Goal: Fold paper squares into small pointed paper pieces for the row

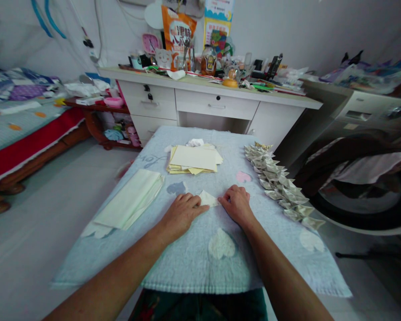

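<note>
A small cream piece of paper (209, 199), folded into a roughly triangular shape, lies on the cloth-covered table between my hands. My left hand (182, 215) is at its left end, fingers curled and thumb along the lower edge. At the right corner, my right hand (236, 201) pinches the paper with closed fingertips. Beyond them is a stack of cream and yellow paper sheets (195, 158). On the left rests a pile of long pale green folded paper (130, 198). Rows of folded pointed paper pieces (277, 180) stand along the right side.
A light blue cloth (187, 263) with heart patterns covers the table. Crumpled white paper (195, 142) sits behind the stack. Past the far edge stands a white desk (217, 107) loaded with clutter. A washing machine (364, 116) is at right, a bed (30, 116) at left.
</note>
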Tool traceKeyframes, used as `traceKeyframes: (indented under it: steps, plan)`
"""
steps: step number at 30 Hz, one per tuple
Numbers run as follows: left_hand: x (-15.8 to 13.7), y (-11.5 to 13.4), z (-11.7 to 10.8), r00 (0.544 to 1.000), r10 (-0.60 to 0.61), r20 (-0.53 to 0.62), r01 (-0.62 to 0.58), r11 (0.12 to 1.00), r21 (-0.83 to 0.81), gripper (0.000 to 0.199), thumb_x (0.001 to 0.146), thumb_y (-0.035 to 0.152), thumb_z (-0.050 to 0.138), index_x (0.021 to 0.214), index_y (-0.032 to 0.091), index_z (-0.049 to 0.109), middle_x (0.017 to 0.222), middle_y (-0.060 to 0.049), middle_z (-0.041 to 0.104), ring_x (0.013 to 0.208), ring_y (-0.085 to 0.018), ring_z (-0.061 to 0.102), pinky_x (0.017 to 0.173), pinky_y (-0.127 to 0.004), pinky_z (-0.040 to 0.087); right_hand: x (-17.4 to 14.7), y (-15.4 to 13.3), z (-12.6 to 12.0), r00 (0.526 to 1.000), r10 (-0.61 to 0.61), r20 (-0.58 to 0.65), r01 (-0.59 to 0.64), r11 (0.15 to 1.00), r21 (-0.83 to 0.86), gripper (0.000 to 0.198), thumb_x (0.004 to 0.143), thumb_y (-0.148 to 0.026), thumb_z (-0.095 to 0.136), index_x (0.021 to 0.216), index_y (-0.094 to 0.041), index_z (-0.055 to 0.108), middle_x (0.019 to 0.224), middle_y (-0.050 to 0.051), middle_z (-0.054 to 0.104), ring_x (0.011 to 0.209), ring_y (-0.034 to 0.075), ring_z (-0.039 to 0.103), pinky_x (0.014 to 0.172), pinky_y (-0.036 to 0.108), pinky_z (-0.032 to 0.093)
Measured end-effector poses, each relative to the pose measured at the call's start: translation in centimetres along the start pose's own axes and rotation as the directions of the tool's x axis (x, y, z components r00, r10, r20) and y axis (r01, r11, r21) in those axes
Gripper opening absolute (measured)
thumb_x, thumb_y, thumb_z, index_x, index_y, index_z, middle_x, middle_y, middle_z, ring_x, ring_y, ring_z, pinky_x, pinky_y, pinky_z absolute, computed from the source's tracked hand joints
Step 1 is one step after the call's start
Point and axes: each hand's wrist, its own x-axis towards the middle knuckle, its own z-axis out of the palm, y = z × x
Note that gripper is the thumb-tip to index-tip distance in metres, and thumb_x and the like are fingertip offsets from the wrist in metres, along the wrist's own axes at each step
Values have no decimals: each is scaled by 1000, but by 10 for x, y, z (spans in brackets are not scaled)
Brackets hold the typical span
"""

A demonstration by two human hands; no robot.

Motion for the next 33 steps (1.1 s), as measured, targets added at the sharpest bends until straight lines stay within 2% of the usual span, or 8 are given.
traceKeyframes:
  steps: [5,8,10,13,21,24,28,33]
  plan:
    - [0,-2,2,1000,-6,15,7,999,-53,39,89,15,54,121,36,57,99,0,56,92,-18,44,78,-30,34,-4,0,0,994,-8,-108,9,1000,3,10,84,-29,61,81,-19,64,93,6,58,93,24,45,77,34,29]
    - [1,-2,2,1000,-8,11,8,998,-62,37,89,17,54,120,37,58,98,0,57,92,-18,45,78,-31,35,-11,-7,-2,965,-168,-204,174,985,14,13,84,-19,56,95,-20,62,100,6,58,97,23,44,81,35,29]
    - [1,-1,3,1000,-8,-2,8,998,-67,34,90,20,54,119,37,59,97,0,57,92,-19,45,78,-31,35,-15,-14,-2,932,-333,-146,342,939,39,17,84,-12,50,94,-20,62,96,5,58,94,21,45,81,33,29]
    - [2,-3,6,1000,-12,-25,9,996,-88,33,89,23,56,118,37,61,95,0,58,91,-19,46,78,-31,36,-18,-22,2,901,-432,-27,433,899,68,19,83,-8,48,90,-18,62,88,4,59,87,18,47,79,31,29]
    - [-2,-16,-1,994,-37,-100,10,966,-257,28,85,9,53,98,26,73,92,-3,65,89,-17,54,81,-31,44,-18,-25,1,872,-481,93,487,872,-52,18,84,-10,50,90,-20,64,89,3,60,89,18,48,80,32,27]
    - [-8,-19,-6,994,-18,-103,-7,972,-235,31,83,6,53,96,24,73,97,-3,68,91,-17,57,83,-32,47,-22,-28,-4,854,-495,161,517,843,-148,17,88,-16,50,95,-21,65,92,5,60,89,19,49,81,34,27]
    - [-14,-20,-9,996,3,-92,-20,984,-179,34,80,4,51,98,23,73,106,-3,70,98,-18,60,88,-34,47,-29,-36,-10,838,-486,247,539,807,-240,27,93,-23,45,115,-26,61,99,8,58,90,22,49,83,37,28]
    - [-18,-19,-14,998,-3,-56,-3,994,-114,30,79,8,55,99,23,72,110,-3,70,102,-20,61,91,-38,47,-36,-48,-12,844,-449,294,527,797,-295,37,94,-37,45,130,-33,51,104,11,55,94,26,48,85,41,32]
